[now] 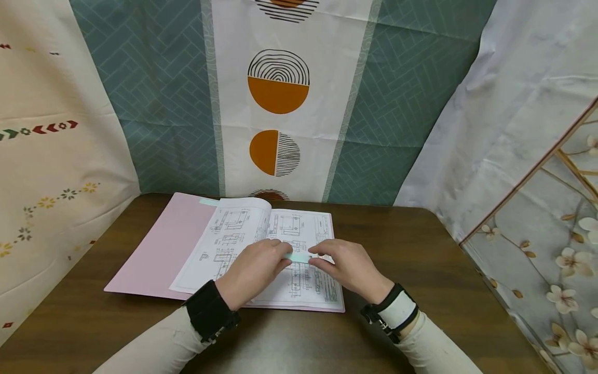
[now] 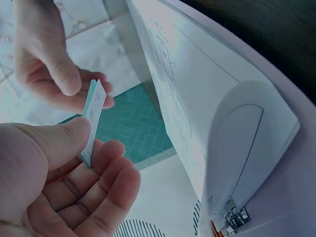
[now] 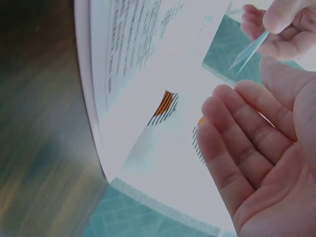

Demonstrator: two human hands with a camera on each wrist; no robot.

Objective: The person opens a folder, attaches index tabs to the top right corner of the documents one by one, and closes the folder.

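Observation:
My left hand [image 1: 257, 267] pinches a small mint-green strip [image 1: 299, 257] between thumb and fingers, above the open pages. In the left wrist view, the strip [image 2: 94, 121] shows a green layer and a white layer with small print, slightly parted at the far end. My right hand [image 1: 345, 265] is beside the strip's right end, its fingers loosely bent. The right wrist view shows this hand [image 3: 266, 148] holding nothing, apart from the strip [image 3: 249, 52]. Below both hands lies an open booklet of technical drawings [image 1: 322, 228], in a pink folder [image 1: 154, 249].
A mint-green label [image 1: 208, 202] sits at the top of the folder's left cover. A metal clip fitting [image 2: 234, 217] appears at the booklet's spine. The brown wooden table [image 1: 397, 249] backs onto a patterned curtain [image 1: 177, 104], with cloth hanging on both sides.

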